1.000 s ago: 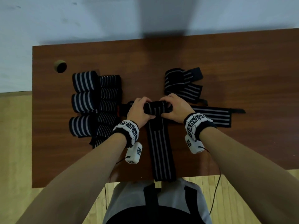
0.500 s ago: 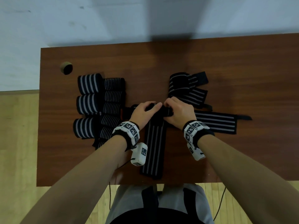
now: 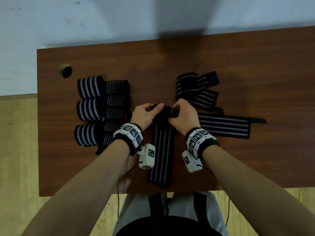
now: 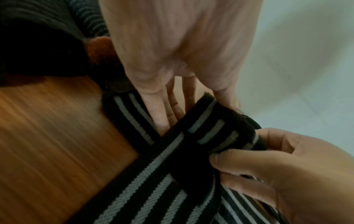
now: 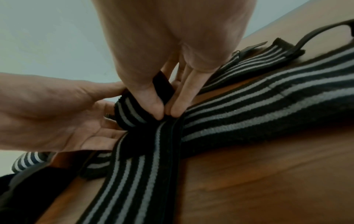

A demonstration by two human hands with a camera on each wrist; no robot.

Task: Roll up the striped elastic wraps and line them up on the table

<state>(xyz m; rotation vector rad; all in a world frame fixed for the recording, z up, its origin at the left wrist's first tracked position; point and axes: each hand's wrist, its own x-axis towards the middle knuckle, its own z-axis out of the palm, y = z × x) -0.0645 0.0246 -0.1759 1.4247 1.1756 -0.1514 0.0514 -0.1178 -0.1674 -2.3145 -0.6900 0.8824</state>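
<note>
Three thick rolls point(image 3: 88, 111) with broad white stripes are seen in a column at the left of the table point(image 3: 255, 65), and a second column of at least five thinner-striped rolls point(image 3: 117, 99) lies touching them on their right; the lowest of these is partly hidden by the left forearm. One wrap point(image 3: 162, 150) is half rolled near the table's middle, its flat tail stretched lengthways toward the person with its end near the table's front edge. The rolled part point(image 3: 167, 111) lies across that line and is gripped from both ends: the left hand point(image 3: 144, 114) curls round its left end, while the right hand point(image 3: 183, 116) pinches its right end between thumb and fingers point(image 5: 180, 104). One flat wrap point(image 3: 223, 127) lies crosswise just to the right, and a loose heap of wraps point(image 3: 196, 91) lies beyond it, their number unclear. The table is dark brown wood with a round hole point(image 3: 65, 71) near its far left corner. Pale wall is seen beyond and wooden floor below.
</note>
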